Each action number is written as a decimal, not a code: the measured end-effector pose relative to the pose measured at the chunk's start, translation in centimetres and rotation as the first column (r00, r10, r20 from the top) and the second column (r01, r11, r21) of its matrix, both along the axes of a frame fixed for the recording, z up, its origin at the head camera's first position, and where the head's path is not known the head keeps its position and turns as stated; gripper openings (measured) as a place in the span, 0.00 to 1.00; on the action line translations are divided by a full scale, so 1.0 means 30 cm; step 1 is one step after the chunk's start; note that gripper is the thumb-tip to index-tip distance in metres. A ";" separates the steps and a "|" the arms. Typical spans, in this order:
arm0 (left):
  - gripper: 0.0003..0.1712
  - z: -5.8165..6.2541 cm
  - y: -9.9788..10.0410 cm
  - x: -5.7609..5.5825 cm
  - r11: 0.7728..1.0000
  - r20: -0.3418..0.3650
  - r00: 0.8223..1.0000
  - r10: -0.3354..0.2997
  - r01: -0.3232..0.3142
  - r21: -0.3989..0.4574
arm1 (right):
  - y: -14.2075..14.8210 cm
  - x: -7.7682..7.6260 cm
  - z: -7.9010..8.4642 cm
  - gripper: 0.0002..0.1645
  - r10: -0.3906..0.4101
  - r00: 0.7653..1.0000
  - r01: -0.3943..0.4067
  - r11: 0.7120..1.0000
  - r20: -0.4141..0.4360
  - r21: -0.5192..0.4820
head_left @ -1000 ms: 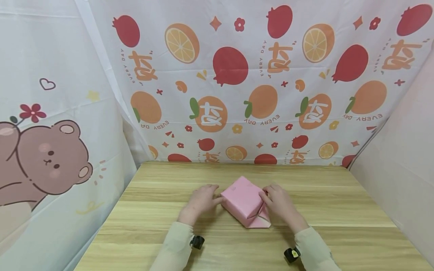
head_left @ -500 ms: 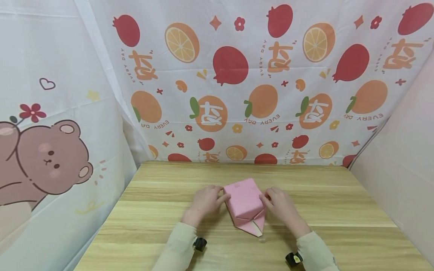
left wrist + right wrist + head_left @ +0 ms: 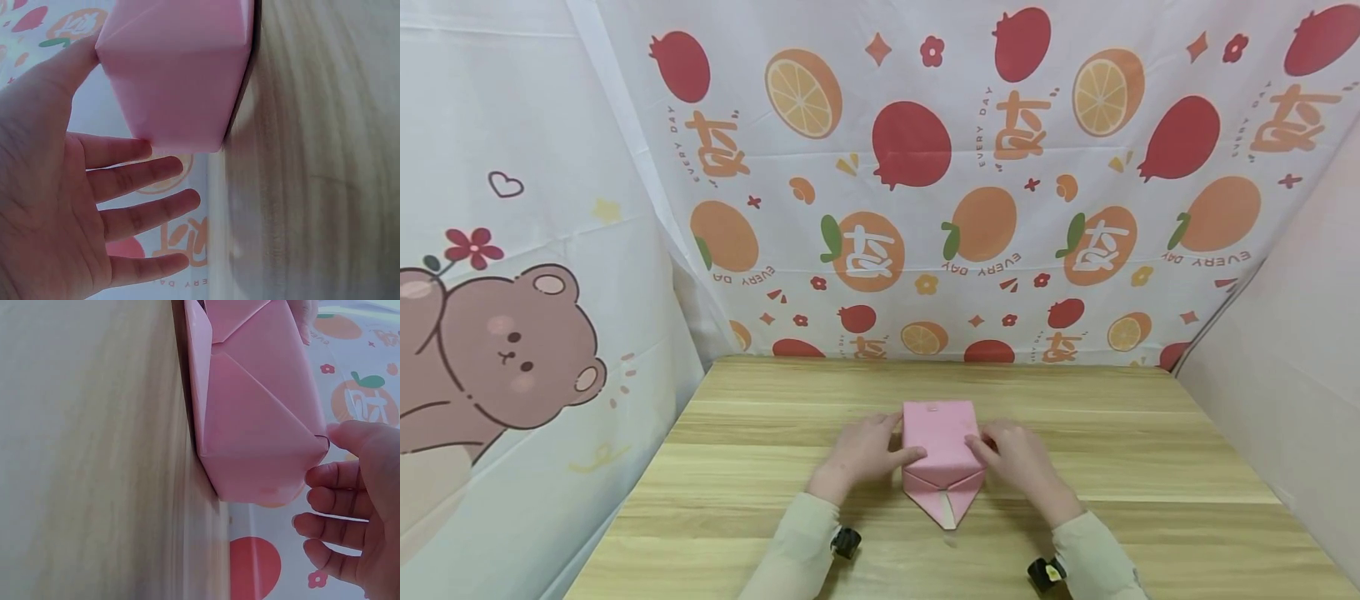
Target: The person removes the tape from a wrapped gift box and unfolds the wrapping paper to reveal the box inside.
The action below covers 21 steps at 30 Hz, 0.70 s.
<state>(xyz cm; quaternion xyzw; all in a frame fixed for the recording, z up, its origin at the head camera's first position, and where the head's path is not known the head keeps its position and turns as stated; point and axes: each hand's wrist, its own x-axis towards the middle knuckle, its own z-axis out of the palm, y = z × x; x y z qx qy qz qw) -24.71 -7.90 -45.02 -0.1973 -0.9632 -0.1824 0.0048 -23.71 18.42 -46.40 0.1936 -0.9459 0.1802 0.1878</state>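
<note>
A pink paper-wrapped box (image 3: 938,433) sits on the wooden table between both hands. A pointed pink flap (image 3: 925,498) with a pale strip along its middle sticks out from its near end. My left hand (image 3: 863,452) is at the box's left side, thumb on the top edge. In the left wrist view its other fingers (image 3: 150,215) are spread and nearly straight, the index tip at the box's far corner. On the opposite side, my right hand (image 3: 1021,462) touches with its thumb at the top edge. Its fingers (image 3: 334,500) bend loosely, the index tip close against the side.
The wooden table (image 3: 700,517) reaches back to a white curtain (image 3: 925,208) printed with fruit. Another curtain (image 3: 632,333) with a bear print hangs at the left, and a plain pale one (image 3: 1285,375) at the right. Each wrist wears a small black camera (image 3: 847,543).
The box has turned clockwise on the table, so its flap has swung from the right to point toward me. Both hands have shifted slightly while staying at its sides.
</note>
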 end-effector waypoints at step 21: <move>0.53 -0.018 -0.003 -0.004 0.998 0.079 0.997 0.017 -0.022 0.064 | -0.044 -0.047 0.009 0.11 0.008 0.970 0.029 0.989 -0.244 0.148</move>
